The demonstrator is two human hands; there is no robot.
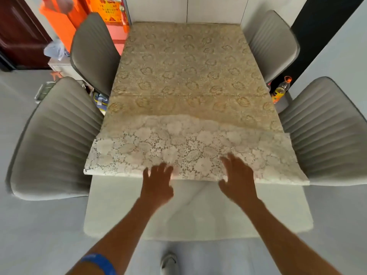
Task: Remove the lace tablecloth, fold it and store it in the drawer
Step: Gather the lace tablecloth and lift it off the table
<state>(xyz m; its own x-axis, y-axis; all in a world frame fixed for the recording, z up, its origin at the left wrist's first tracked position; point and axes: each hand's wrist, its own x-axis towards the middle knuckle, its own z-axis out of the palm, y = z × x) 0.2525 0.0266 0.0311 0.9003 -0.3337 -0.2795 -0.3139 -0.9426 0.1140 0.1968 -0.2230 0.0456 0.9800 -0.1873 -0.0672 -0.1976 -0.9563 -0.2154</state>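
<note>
A white lace tablecloth (186, 56) covers the whole table. Its near end is folded back on itself as a paler double strip (139, 143) across the table's width. The near edge of this strip lies along the table's front edge (111, 172). My left hand (157, 184) reaches to that edge with fingers spread, the fingertips touching the lace. To the right, my right hand (237, 180) lies on the lace with fingers apart. Both hands are motion-blurred. No drawer is in view.
Four grey ribbed chairs stand around the table: near left (53, 139), far left (95, 54), far right (272, 42), near right (325, 132). A bottle with an orange cap (281, 89) stands at the right. A pale rug (198, 211) lies under me.
</note>
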